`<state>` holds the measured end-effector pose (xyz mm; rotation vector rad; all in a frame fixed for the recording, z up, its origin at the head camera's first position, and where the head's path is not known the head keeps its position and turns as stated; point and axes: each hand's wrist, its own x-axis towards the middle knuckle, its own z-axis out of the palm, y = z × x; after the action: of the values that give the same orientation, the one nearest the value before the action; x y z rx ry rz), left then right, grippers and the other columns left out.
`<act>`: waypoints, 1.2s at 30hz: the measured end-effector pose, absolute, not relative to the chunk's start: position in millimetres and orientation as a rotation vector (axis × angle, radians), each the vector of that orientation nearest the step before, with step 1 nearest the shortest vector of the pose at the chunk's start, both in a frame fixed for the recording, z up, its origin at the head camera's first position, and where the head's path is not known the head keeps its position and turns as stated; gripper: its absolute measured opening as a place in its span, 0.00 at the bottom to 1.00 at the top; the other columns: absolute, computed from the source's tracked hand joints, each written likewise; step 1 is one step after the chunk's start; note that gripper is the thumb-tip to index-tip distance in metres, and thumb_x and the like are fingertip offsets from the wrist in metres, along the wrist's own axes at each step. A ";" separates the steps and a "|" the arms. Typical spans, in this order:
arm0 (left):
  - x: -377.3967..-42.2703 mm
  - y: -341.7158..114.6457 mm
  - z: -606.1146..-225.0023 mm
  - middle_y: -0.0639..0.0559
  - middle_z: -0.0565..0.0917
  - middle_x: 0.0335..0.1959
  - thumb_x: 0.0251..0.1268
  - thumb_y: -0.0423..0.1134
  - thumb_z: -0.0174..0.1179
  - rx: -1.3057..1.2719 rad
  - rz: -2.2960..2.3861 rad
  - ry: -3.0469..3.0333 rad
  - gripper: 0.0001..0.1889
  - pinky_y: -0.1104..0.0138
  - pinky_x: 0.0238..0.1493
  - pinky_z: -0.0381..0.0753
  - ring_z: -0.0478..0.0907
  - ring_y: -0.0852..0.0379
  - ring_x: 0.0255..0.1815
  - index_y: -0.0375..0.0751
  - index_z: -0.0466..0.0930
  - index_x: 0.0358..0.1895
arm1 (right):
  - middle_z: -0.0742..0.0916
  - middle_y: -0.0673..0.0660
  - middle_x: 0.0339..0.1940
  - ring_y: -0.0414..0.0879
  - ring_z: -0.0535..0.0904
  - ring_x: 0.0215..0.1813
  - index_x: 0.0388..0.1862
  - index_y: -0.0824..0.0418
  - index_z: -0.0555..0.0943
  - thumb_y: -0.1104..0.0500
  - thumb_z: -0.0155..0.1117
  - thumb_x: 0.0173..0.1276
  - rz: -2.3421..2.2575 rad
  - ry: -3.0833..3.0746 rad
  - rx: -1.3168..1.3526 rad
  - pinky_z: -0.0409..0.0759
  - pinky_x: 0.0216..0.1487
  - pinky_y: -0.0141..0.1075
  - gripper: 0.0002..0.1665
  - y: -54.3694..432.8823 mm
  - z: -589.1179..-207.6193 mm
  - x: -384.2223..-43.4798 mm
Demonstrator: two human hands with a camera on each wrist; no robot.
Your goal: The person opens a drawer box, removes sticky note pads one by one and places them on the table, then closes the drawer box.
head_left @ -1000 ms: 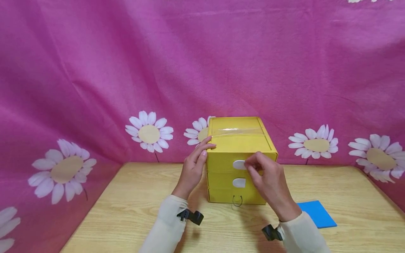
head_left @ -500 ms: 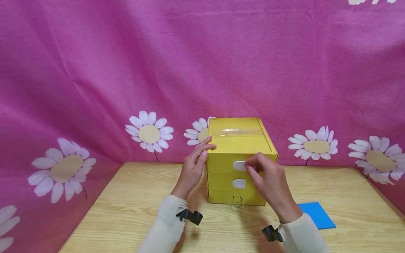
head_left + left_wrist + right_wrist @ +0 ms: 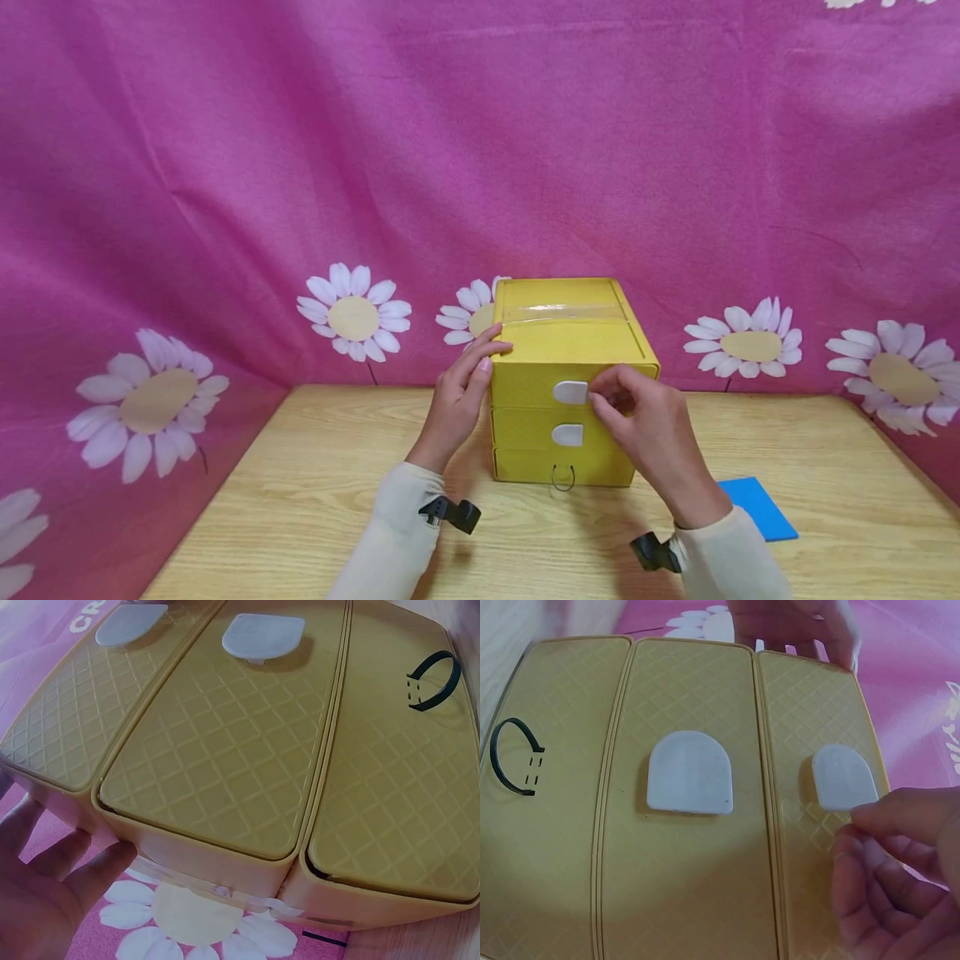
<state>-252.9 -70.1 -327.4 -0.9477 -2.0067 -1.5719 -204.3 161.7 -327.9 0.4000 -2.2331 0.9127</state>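
Observation:
A yellow three-drawer unit stands on the table, its drawers flush with the front. White rounded handles mark the top drawer and the middle drawer; a thin black loop hangs on the bottom one. My left hand rests against the unit's upper left corner, fingers extended over the edge. At the right end of the top handle is my right hand, fingers loosely bent. In the right wrist view its fingertips lie at the handle's flat edge, with no clear grip on it.
A flat blue square lies on the wooden table, partly behind the right sleeve. Clear tape crosses the unit's top. A pink cloth with daisies hangs behind and at the sides.
My right hand has shifted slightly right, off the top drawer's handle, whose right end now shows. My left hand and the unit have stayed in place.

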 end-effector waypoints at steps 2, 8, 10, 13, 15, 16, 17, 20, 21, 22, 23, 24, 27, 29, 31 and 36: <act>-253.3 -70.0 -328.0 0.42 0.68 0.70 0.76 0.30 0.41 -0.953 -1.572 -2.001 0.16 0.59 0.71 0.59 0.59 0.48 0.73 0.33 0.76 0.57 | 0.83 0.44 0.24 0.38 0.77 0.27 0.30 0.54 0.81 0.66 0.70 0.58 0.907 -2.275 0.395 0.77 0.29 0.29 0.08 162.5 -328.1 -203.2; -254.3 -69.4 -329.4 0.40 0.68 0.69 0.76 0.29 0.41 -0.967 -1.562 -1.990 0.16 0.60 0.72 0.59 0.59 0.46 0.73 0.33 0.76 0.57 | 0.84 0.45 0.25 0.39 0.77 0.29 0.30 0.56 0.83 0.65 0.70 0.60 0.931 -2.467 0.383 0.77 0.30 0.32 0.04 164.3 -327.3 -200.1; -254.1 -69.0 -329.5 0.40 0.68 0.69 0.76 0.29 0.41 -0.969 -1.564 -1.994 0.16 0.61 0.72 0.59 0.59 0.46 0.74 0.32 0.75 0.57 | 0.85 0.45 0.26 0.39 0.78 0.30 0.30 0.57 0.84 0.64 0.70 0.60 0.924 -2.526 0.384 0.78 0.31 0.33 0.03 164.9 -326.6 -199.8; -253.5 -68.4 -329.4 0.41 0.68 0.70 0.76 0.30 0.41 -0.974 -1.570 -2.002 0.16 0.61 0.72 0.58 0.58 0.48 0.74 0.33 0.75 0.58 | 0.86 0.46 0.27 0.38 0.79 0.29 0.31 0.59 0.86 0.64 0.69 0.61 0.897 -2.586 0.402 0.78 0.30 0.33 0.01 166.3 -326.8 -200.5; -252.7 -68.5 -328.9 0.41 0.67 0.70 0.76 0.30 0.41 -0.974 -1.569 -2.004 0.16 0.61 0.72 0.58 0.58 0.49 0.74 0.33 0.75 0.58 | 0.87 0.47 0.27 0.38 0.78 0.29 0.31 0.59 0.87 0.64 0.69 0.61 0.867 -2.607 0.419 0.77 0.29 0.32 0.02 166.9 -327.9 -201.2; -252.4 -68.6 -328.7 0.41 0.67 0.70 0.76 0.30 0.41 -0.973 -1.567 -2.003 0.16 0.60 0.72 0.58 0.58 0.49 0.74 0.33 0.75 0.58 | 0.87 0.47 0.28 0.38 0.77 0.28 0.31 0.59 0.88 0.65 0.69 0.61 0.860 -2.613 0.428 0.76 0.28 0.32 0.03 167.0 -328.6 -201.7; -252.1 -68.8 -328.6 0.41 0.68 0.70 0.76 0.29 0.41 -0.969 -1.565 -2.003 0.16 0.60 0.72 0.58 0.58 0.48 0.74 0.32 0.75 0.58 | 0.87 0.47 0.28 0.38 0.77 0.28 0.31 0.59 0.88 0.64 0.69 0.61 0.852 -2.617 0.436 0.75 0.28 0.32 0.03 167.1 -329.5 -202.3; -251.7 -69.4 -327.8 0.40 0.68 0.69 0.75 0.29 0.41 -0.962 -1.554 -2.004 0.16 0.59 0.72 0.59 0.59 0.47 0.74 0.32 0.75 0.57 | 0.88 0.47 0.29 0.38 0.75 0.28 0.31 0.57 0.88 0.64 0.69 0.60 0.829 -2.624 0.449 0.73 0.27 0.32 0.03 166.4 -331.5 -203.7; -251.8 -69.4 -327.7 0.40 0.68 0.69 0.75 0.29 0.41 -0.961 -1.552 -2.004 0.16 0.58 0.72 0.59 0.59 0.47 0.73 0.32 0.75 0.57 | 0.88 0.47 0.29 0.38 0.75 0.28 0.31 0.57 0.89 0.64 0.69 0.60 0.828 -2.623 0.452 0.73 0.27 0.32 0.03 166.2 -332.0 -204.2; -251.8 -69.6 -327.6 0.40 0.68 0.69 0.75 0.29 0.41 -0.959 -1.549 -2.006 0.16 0.58 0.72 0.59 0.59 0.47 0.73 0.32 0.75 0.57 | 0.88 0.47 0.29 0.38 0.75 0.28 0.31 0.56 0.89 0.64 0.70 0.60 0.822 -2.622 0.453 0.73 0.27 0.32 0.04 165.7 -332.7 -204.9; -251.8 -69.8 -327.5 0.39 0.68 0.69 0.75 0.29 0.41 -0.958 -1.547 -2.009 0.16 0.58 0.72 0.59 0.59 0.47 0.74 0.32 0.75 0.57 | 0.88 0.47 0.28 0.38 0.75 0.28 0.31 0.56 0.89 0.64 0.70 0.60 0.816 -2.619 0.455 0.73 0.27 0.32 0.04 165.3 -333.3 -205.4; -251.7 -69.9 -327.4 0.40 0.68 0.70 0.75 0.29 0.41 -0.958 -1.547 -2.010 0.16 0.58 0.72 0.59 0.59 0.47 0.74 0.32 0.75 0.57 | 0.88 0.46 0.28 0.38 0.75 0.28 0.31 0.56 0.89 0.64 0.70 0.60 0.813 -2.617 0.459 0.74 0.27 0.32 0.04 164.9 -334.0 -206.1; -251.7 -69.7 -328.3 0.40 0.68 0.70 0.75 0.29 0.41 -0.956 -1.557 -2.011 0.16 0.59 0.72 0.59 0.59 0.48 0.74 0.32 0.75 0.58 | 0.88 0.46 0.27 0.37 0.76 0.28 0.30 0.56 0.89 0.64 0.70 0.60 0.800 -2.612 0.475 0.75 0.28 0.32 0.04 164.0 -336.7 -207.8; -251.8 -69.3 -329.3 0.41 0.68 0.70 0.75 0.29 0.41 -0.953 -1.563 -2.012 0.16 0.59 0.72 0.59 0.59 0.49 0.74 0.32 0.75 0.58 | 0.88 0.46 0.27 0.37 0.77 0.28 0.30 0.56 0.89 0.64 0.70 0.59 0.786 -2.616 0.482 0.76 0.29 0.33 0.04 163.7 -338.7 -208.7; -252.2 -69.0 -330.2 0.41 0.68 0.70 0.75 0.29 0.41 -0.952 -1.568 -2.015 0.16 0.59 0.72 0.59 0.59 0.49 0.74 0.32 0.75 0.58 | 0.88 0.46 0.27 0.37 0.78 0.29 0.30 0.56 0.89 0.64 0.71 0.59 0.778 -2.617 0.489 0.78 0.30 0.33 0.04 163.4 -340.4 -209.3; -252.5 -69.0 -329.4 0.41 0.67 0.70 0.76 0.30 0.41 -0.949 -1.557 -2.017 0.16 0.57 0.71 0.59 0.59 0.49 0.74 0.33 0.75 0.58 | 0.88 0.46 0.27 0.37 0.79 0.29 0.29 0.56 0.89 0.65 0.71 0.58 0.770 -2.615 0.492 0.79 0.32 0.34 0.04 161.9 -342.3 -210.9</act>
<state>-252.5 -69.0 -329.4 -0.9489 -2.0173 -1.5569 -210.9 161.9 -342.3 0.4919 -2.6152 0.7695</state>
